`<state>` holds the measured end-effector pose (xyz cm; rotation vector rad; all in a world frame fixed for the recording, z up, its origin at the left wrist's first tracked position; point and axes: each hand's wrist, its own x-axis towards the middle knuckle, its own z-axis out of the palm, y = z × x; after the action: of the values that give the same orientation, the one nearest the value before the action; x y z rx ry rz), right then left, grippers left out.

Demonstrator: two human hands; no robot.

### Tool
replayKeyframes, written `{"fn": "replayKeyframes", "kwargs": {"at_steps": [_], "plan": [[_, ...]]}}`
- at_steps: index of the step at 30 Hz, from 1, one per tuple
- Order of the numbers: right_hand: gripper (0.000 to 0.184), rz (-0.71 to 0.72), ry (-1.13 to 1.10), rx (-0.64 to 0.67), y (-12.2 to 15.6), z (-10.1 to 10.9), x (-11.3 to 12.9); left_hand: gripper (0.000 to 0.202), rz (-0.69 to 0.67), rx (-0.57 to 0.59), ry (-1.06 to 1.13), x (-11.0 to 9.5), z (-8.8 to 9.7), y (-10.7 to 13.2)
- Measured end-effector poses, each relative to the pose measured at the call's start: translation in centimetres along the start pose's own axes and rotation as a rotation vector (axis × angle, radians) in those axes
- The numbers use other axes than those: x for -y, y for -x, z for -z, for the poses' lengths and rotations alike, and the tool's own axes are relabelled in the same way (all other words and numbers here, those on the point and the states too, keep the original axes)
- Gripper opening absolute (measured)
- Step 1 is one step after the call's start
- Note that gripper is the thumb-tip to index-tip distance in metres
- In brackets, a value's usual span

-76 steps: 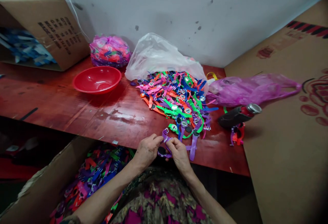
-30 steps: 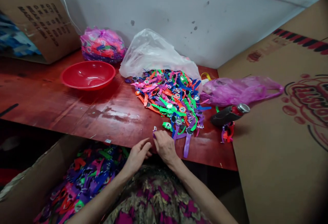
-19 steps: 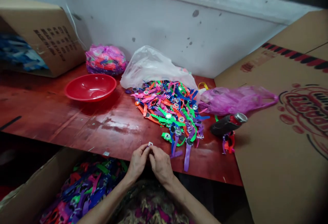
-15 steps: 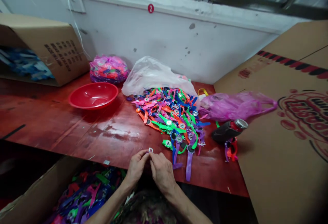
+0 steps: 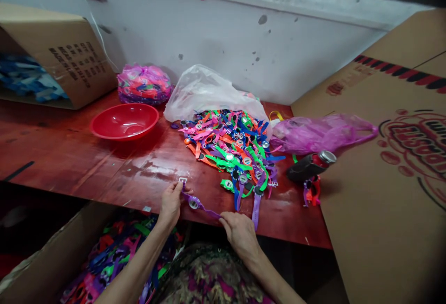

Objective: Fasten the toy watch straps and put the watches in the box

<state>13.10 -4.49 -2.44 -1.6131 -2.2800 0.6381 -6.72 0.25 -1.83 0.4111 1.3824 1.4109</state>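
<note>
A purple wristwatch (image 5: 194, 203) is stretched out between my two hands, just above the front edge of the red table. My left hand (image 5: 171, 204) pinches its buckle end, where a white buckle (image 5: 182, 180) sticks up past the fingers. At the other strap end, my right hand (image 5: 240, 232) is closed on the tip. Beyond my hands, a heap of colourful watches (image 5: 230, 148) in green, pink, orange, blue and purple spills from a clear plastic bag (image 5: 209, 88).
On the table (image 5: 80, 164) are a red bowl (image 5: 124, 130), a pink bag of watches (image 5: 144, 83), an empty-looking pink bag (image 5: 324, 132) and a dark bottle (image 5: 310, 164). Cardboard boxes (image 5: 83, 62) flank both sides. A carton below holds more watches (image 5: 114, 257).
My hands, close together before, have moved apart, pulling the purple watch out straight between them. The left hand went left and up, the right hand to the right. The view has tilted down slightly.
</note>
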Motion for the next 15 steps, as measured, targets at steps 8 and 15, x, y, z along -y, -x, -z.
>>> {"fn": "replayKeyframes", "kwargs": {"at_steps": [8,15], "plan": [[0.019,-0.304,-1.369,-0.226,-2.1,3.1,-1.1,0.044,0.093,0.14,-0.051,1.2,-0.9,1.3],[0.055,-0.339,-1.658,0.047,-3.5,1.6,3.1,0.027,0.032,0.264,-0.11,1.9,-3.0,3.9]]}}
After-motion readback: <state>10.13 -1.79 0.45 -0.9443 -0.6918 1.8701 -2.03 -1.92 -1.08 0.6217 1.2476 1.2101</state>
